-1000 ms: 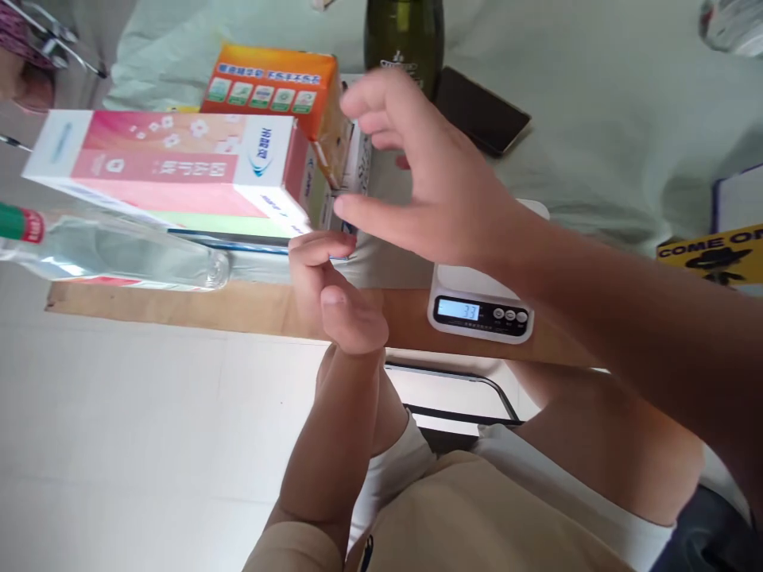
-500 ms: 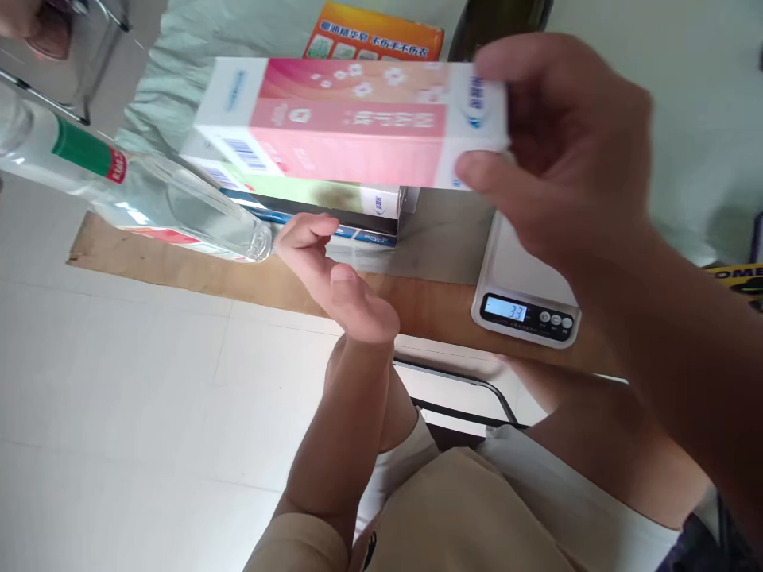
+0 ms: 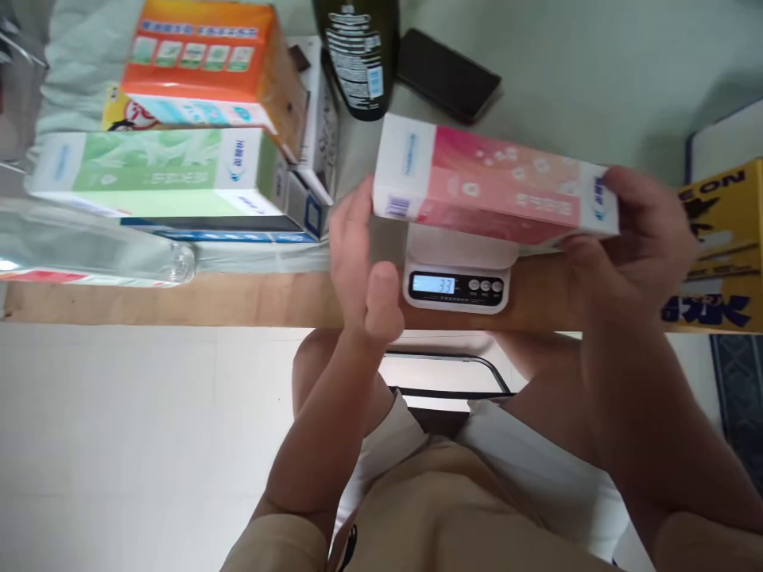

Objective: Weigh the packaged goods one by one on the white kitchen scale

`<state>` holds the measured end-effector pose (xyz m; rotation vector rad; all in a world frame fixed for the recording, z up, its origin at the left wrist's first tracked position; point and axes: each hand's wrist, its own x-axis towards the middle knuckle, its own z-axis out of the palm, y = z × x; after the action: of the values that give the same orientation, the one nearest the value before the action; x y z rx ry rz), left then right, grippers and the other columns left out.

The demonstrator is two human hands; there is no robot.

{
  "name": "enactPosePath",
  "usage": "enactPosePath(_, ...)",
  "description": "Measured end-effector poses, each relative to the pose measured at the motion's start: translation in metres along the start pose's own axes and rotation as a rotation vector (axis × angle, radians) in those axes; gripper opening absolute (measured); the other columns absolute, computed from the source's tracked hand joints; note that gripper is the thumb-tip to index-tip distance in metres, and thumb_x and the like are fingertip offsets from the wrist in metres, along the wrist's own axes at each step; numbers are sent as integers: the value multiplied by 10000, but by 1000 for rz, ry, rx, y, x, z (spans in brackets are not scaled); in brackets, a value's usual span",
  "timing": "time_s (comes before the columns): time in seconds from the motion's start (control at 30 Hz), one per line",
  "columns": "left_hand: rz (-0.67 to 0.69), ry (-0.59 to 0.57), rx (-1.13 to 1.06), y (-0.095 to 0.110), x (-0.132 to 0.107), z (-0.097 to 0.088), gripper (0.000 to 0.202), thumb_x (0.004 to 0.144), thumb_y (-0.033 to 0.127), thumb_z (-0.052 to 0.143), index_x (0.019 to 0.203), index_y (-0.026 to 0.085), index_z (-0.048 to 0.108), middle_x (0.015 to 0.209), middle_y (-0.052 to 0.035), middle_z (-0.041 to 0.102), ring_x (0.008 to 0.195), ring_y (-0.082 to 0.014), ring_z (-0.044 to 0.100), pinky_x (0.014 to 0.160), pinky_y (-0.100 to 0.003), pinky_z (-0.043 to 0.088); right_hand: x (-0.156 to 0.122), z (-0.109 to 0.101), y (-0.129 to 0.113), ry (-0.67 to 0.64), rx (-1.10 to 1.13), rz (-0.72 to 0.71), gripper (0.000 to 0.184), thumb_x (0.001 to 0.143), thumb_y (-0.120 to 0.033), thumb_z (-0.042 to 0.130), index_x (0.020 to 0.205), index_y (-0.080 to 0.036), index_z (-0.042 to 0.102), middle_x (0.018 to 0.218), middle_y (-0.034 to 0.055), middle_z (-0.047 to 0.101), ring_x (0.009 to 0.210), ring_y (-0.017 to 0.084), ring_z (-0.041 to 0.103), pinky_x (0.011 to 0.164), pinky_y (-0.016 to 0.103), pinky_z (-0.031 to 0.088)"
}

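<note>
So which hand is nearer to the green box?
Left. The left hand is a short way right of the green box; the right hand is much farther right, gripping the pink box.

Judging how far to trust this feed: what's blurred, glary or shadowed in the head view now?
Head view: right hand and pink box look slightly soft, perhaps from motion; clear bottle shows bright glare at the picture's left edge; shadow darkens the green cloth by the yellow box; scale display is legible.

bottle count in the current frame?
2. Clear bottle at the left, just below the green box in the picture; dark bottle at the top, beyond the left end of the pink box. Frame edges crop both; others may be hidden.
</note>
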<state>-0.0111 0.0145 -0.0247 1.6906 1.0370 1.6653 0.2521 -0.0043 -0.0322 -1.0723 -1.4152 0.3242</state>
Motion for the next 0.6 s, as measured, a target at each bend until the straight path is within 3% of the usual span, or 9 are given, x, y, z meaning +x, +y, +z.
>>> enactPosePath(0.13,-42,-5,69,-11,1,12,598,1007,612,313,1365,243,620,1312,-86,648,1274,-265,578,1136,-455,437,-4,3,18,-50,-13,77,511,811,-340,773,1306,-306,654,1334,55,681,1235,170,677,1034,333,622)
enactPosePath(0.27,-122,71,92,-18,4,16,505,1001,600,400,1228,245,679,1181,-52,684,1143,-240,629,1081,-431,474,-5,6,31,-187,5,170,525,856,-405,709,1364,-365,580,1486,7,575,1408,188,569,1182,413,560)
enactPosePath(0.4,-263,88,100,-25,4,17,544,920,703,503,1133,240,693,1101,-48,703,1082,-244,649,1038,-443,500,-6,4,30,-263,-32,246,570,887,-453,641,1432,-400,482,1539,-2,507,1456,200,513,1216,454,521)
enactPosePath(0.5,-288,158,56,-32,6,15,491,885,689,564,1150,290,670,1144,-39,678,1164,-251,625,1100,-463,475,-7,3,20,-221,-53,299,622,885,-518,623,1464,-422,417,1585,-13,439,1491,223,466,1243,491,474)
enactPosePath(0.6,-217,254,56,-39,12,11,464,885,699,529,1175,348,620,1188,-14,632,1268,-248,575,1197,-488,419,-7,3,11,-79,-22,353,534,929,-587,511,1431,-428,425,1562,-26,445,1485,211,467,1227,473,466)
